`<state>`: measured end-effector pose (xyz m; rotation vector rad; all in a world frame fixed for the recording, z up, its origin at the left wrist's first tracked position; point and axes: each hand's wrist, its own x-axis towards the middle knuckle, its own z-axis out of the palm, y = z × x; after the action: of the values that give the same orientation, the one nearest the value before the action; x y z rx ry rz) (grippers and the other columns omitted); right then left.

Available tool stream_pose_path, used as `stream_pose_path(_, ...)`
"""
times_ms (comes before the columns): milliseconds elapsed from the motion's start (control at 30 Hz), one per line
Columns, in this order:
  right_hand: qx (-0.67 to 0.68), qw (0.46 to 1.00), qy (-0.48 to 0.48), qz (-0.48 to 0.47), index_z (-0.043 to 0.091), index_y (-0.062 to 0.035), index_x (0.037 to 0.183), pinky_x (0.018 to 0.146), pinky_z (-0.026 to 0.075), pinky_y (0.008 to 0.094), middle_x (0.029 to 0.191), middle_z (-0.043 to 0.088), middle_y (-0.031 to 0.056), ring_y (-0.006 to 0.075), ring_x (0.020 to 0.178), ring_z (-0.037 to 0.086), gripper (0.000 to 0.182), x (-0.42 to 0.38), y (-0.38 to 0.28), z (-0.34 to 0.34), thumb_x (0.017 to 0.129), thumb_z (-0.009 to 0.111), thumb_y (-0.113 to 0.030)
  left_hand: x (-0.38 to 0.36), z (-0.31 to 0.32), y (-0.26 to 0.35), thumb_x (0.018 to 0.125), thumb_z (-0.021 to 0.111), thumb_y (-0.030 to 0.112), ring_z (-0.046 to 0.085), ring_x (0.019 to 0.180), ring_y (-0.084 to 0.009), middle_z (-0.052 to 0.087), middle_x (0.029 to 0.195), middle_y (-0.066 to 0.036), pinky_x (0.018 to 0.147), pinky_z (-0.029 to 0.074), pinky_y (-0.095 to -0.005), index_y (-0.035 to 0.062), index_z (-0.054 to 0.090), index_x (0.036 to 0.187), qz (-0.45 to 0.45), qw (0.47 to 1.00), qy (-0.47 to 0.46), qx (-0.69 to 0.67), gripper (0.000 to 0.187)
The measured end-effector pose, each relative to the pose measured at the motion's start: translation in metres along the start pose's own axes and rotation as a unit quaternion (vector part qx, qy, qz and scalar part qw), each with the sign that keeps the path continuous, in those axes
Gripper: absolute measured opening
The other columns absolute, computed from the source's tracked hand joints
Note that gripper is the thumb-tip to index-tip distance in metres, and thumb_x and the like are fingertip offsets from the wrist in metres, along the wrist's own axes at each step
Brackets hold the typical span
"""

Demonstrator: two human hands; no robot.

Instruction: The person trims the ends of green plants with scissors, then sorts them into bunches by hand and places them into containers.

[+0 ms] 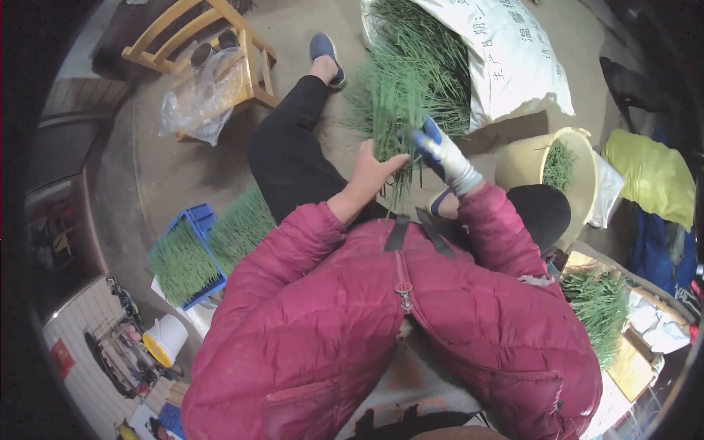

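Note:
My bare left hand [372, 174] is closed around a bunch of long thin green stalks [394, 110], which look like chives. The bunch stands upright in front of my lap, with loose ends hanging below the hand. My right hand [443, 152], in a white and blue glove, is at the right side of this bunch. Its fingertips are blurred against the stalks, and I cannot make out what they grip. Beyond both hands, a heap of the same stalks [440, 51] spills from a large white sack [517, 66].
A cream bucket [506, 163] with green pieces inside lies tipped at my right knee. More stalks [598, 308] are at the lower right. On the left are a blue crate [203, 220] of stalks and a wooden chair [260, 81] with a plastic bag [209, 110].

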<state>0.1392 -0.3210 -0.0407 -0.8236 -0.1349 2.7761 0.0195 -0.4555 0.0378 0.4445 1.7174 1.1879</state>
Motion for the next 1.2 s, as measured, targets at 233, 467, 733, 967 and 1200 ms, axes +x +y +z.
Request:
stream_pose_path(233, -0.391, 0.894, 0.154, -0.155, 0.043, -0.0060, 0.110, 0.090, 0.043, 0.0273, 0.109, 0.057, 0.0159, 0.0193, 0.099, 0.057, 0.032, -0.072, 0.035, 0.065, 0.082, 0.058, -0.007, -0.020, -0.017, -0.016, 0.064, 0.077, 0.036, 0.046, 0.102, -0.0161, 0.043, 0.111, -0.009, 0.086, 0.039, -0.0282, 0.0048, 0.039, 0.119, -0.041, 0.985, -0.164, 0.042, 0.073)
stream_pose_path(467, -0.309, 0.929, 0.140, -0.148, 0.030, -0.0086, 0.121, 0.103, 0.032, 0.0404, 0.129, 0.032, 0.0298, 0.0345, 0.119, 0.041, 0.037, -0.080, 0.025, 0.086, 0.088, 0.041, 0.003, -0.003, -0.023, -0.011, 0.074, 0.067, 0.032, 0.042, 0.113, -0.0196, 0.027, 0.135, -0.014, 0.087, 0.038, -0.0319, 0.0094, 0.018, 0.140, -0.085, 0.942, -0.267, -0.186, 0.085)
stream_pose_path(733, -0.491, 0.843, 0.050, -0.214, 0.049, -0.0094, 0.107, 0.096, 0.040, 0.0261, 0.111, 0.057, 0.0119, 0.0213, 0.103, 0.058, 0.047, -0.096, 0.038, 0.055, 0.067, 0.070, -0.019, -0.034, -0.021, -0.010, 0.067, 0.062, 0.001, 0.057, 0.062, -0.0111, 0.058, 0.069, -0.004, 0.054, 0.043, -0.0209, 0.0070, 0.057, 0.088, -0.064, 0.958, -0.218, -0.177, 0.023)
stream_pose_path(967, -0.327, 0.942, 0.043, -0.060, 0.039, -0.0028, 0.129, 0.100, 0.037, 0.0235, 0.115, 0.055, 0.0191, 0.0179, 0.104, 0.057, 0.045, -0.099, 0.067, 0.029, 0.093, 0.044, -0.029, -0.045, -0.023, -0.029, 0.064, 0.066, 0.004, 0.040, 0.051, -0.0052, 0.045, 0.053, 0.005, 0.051, 0.030, -0.0193, 0.0134, 0.047, 0.054, -0.066, 0.976, -0.182, -0.103, 0.023)
stream_pose_path(1200, -0.338, 0.909, 0.091, -0.228, 0.054, -0.0093, 0.103, 0.083, 0.047, 0.0238, 0.096, 0.065, 0.0126, 0.0155, 0.090, 0.063, 0.032, -0.098, 0.053, 0.067, 0.075, 0.069, -0.012, -0.043, -0.024, -0.003, 0.071, 0.066, 0.000, 0.056, 0.066, -0.0119, 0.059, 0.073, -0.003, 0.060, 0.047, -0.0238, 0.0070, 0.058, 0.082, 0.003, 0.953, -0.186, -0.238, 0.016)
